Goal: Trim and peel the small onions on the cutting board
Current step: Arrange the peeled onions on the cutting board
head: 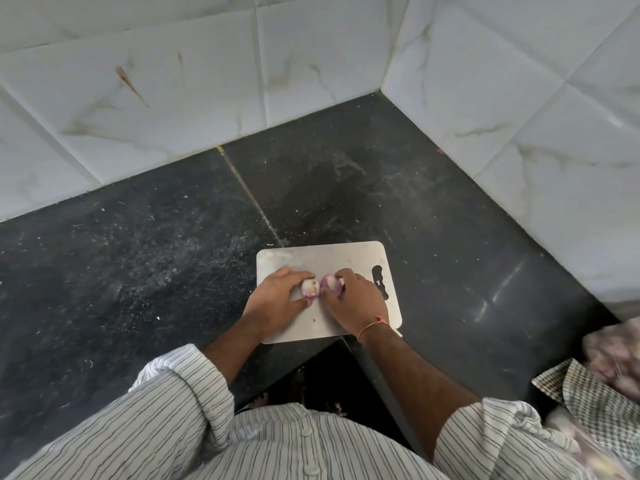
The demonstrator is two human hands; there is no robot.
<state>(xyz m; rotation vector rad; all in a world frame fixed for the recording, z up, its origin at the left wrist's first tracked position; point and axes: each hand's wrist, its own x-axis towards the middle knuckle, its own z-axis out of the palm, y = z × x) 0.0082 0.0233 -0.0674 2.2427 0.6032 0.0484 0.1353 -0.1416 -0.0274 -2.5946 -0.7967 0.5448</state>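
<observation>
Head view: each hand's fingers pinch a round, seemingly peeled purple onion, left hand [277, 295], right hand [356, 296], over steel board [329, 258]

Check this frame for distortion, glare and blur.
Head view: wide-angle bending curves the wall tiles; a glare streak lies on the dark countertop at right; the checked cloth at the lower right edge is blurred; both onions stay sharp.
</observation>
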